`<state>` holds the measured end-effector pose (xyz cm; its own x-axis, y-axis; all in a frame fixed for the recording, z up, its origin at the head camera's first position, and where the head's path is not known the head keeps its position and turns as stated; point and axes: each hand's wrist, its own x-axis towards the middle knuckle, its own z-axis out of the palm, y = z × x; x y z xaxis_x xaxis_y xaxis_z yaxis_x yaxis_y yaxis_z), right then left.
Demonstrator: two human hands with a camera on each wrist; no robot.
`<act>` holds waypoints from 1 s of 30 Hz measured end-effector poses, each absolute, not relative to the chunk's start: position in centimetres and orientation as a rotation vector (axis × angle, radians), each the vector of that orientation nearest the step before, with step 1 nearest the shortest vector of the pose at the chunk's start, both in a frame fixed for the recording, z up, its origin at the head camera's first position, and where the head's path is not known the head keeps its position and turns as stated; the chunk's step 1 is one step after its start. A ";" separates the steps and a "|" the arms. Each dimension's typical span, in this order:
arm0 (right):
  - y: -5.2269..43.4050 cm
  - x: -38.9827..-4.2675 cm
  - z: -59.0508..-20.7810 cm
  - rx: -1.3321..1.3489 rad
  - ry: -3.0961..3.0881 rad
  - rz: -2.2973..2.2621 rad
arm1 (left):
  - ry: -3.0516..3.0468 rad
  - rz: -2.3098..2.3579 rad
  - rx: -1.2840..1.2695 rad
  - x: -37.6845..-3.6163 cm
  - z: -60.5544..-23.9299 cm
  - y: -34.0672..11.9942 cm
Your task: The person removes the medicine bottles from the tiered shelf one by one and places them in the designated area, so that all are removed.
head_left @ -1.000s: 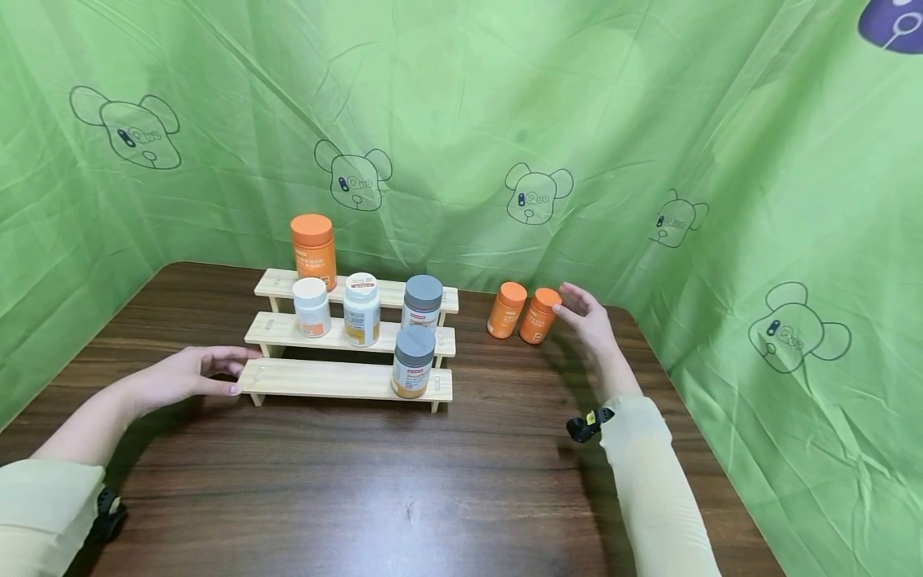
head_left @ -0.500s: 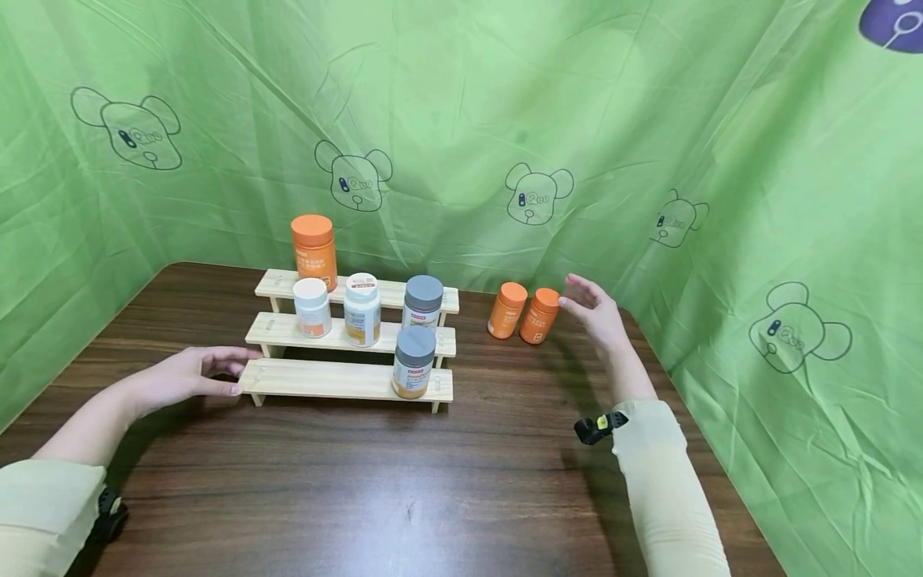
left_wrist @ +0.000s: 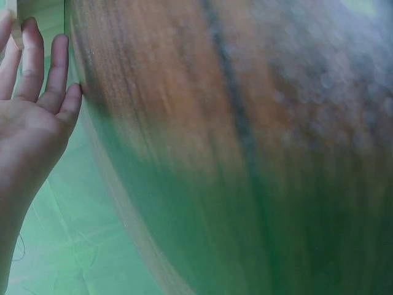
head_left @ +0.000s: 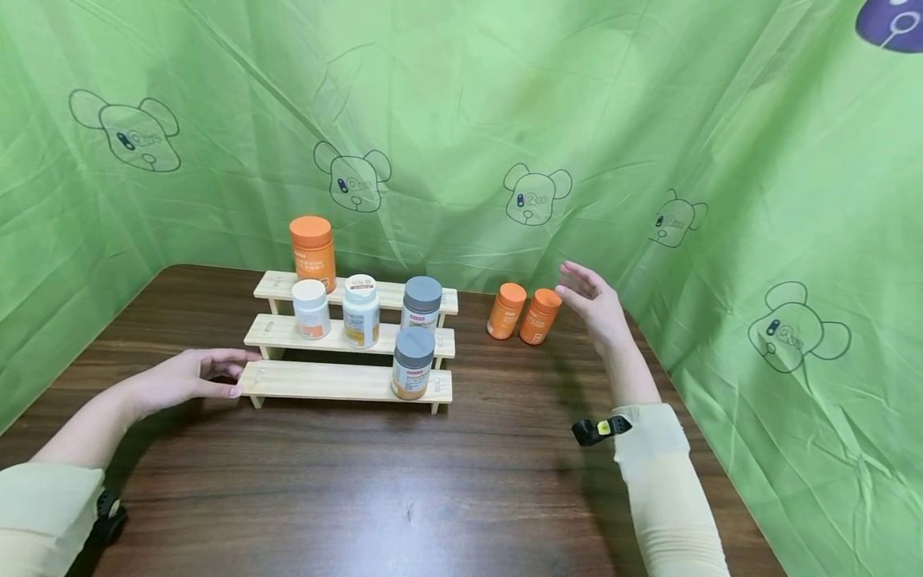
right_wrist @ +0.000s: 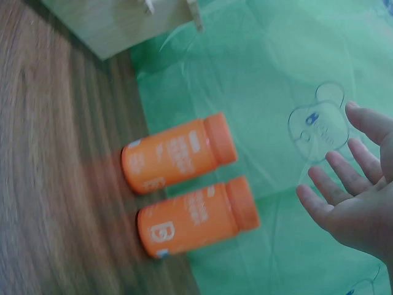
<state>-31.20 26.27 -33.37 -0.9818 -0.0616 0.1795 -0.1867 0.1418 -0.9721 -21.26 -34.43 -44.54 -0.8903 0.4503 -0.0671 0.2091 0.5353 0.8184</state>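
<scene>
- Standing at 11 o'clock on the three-tier wooden rack [head_left: 310, 380], as the head view faces it, is one tall orange bottle [head_left: 313, 255], capped, contents hidden.
- Middle tier: an orange-labelled white bottle [head_left: 312, 311] at 10 o'clock, a yellow-labelled white bottle [head_left: 362, 314] at 12, both lidded.
- At 2 o'clock is a rear grey-lidded jar [head_left: 422, 296], base hidden by the front grey-lidded jar [head_left: 413, 367] at 4, on the lowest tier.
- On the table [head_left: 360, 489], towards the rack's 3 o'clock, an inner orange bottle [head_left: 507, 311] and outer orange bottle [head_left: 540, 317] stand capped, side by side.
- The right hand [head_left: 594, 308], at their 3 o'clock, holds nothing, fingers loosely extended; its wrist view shows the palm well apart from both.
- The left hand [head_left: 176, 378] pinches the rack's end at 8 o'clock; only its wrist view shows the outstretched outer fingers.
- Count: three orange, two white, two grey-lidded; five on the rack, two off.
</scene>
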 end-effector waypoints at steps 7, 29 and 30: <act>24.4 -30.3 -32.1 0.296 -2.204 2.083 | 2.507 1.269 0.525 -21.3 -44.7 -34.5; 18.3 -27.4 -28.4 0.471 -2.066 2.147 | 2.532 1.262 0.513 -21.4 -44.8 -34.5; 18.0 -27.4 -28.3 0.477 -2.060 2.151 | 2.533 1.263 0.514 -21.4 -44.8 -34.5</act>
<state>-27.37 17.97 -28.28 -0.9424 -0.1262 0.3098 -0.3041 -0.0628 -0.9506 -21.45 -34.50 -44.77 -0.9023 0.4243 -0.0766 0.1942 0.5584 0.8065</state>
